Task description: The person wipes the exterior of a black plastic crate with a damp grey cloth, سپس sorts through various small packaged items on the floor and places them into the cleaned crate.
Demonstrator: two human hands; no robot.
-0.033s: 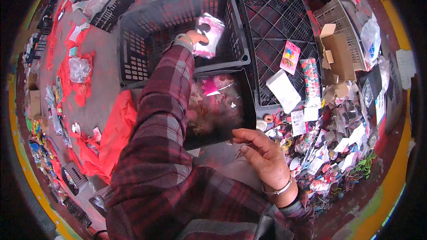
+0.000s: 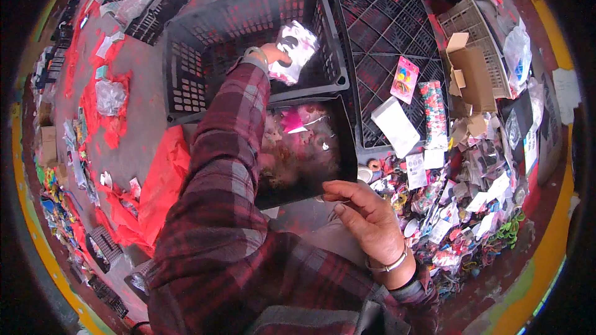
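Note:
My left hand (image 2: 273, 54) reaches forward over the black plastic crate (image 2: 187, 75), its fingers closed on a shiny white packet (image 2: 296, 51) with dark patches. The packet hangs over the crate's near right part; whether it is one or several stacked together, I cannot tell. Nearer to me stands a dark, stained bin (image 2: 323, 170) with a bright pink scrap (image 2: 294, 120) inside. By the bin's near right corner, my right hand (image 2: 369, 220) is empty, its fingers loosely bent and apart from the thumb.
Right of the crate is a black lattice surface (image 2: 380, 43) bearing a pink card of coloured bands (image 2: 405, 79), a white packet (image 2: 395, 126) and a long colourful pack (image 2: 433, 111). Mixed small goods (image 2: 453, 223) lie piled at right; red sheeting (image 2: 164, 177) lies left.
The packet in my left hand has tilted and shifted slightly right, showing more white and less pink. My right hand has hardly moved.

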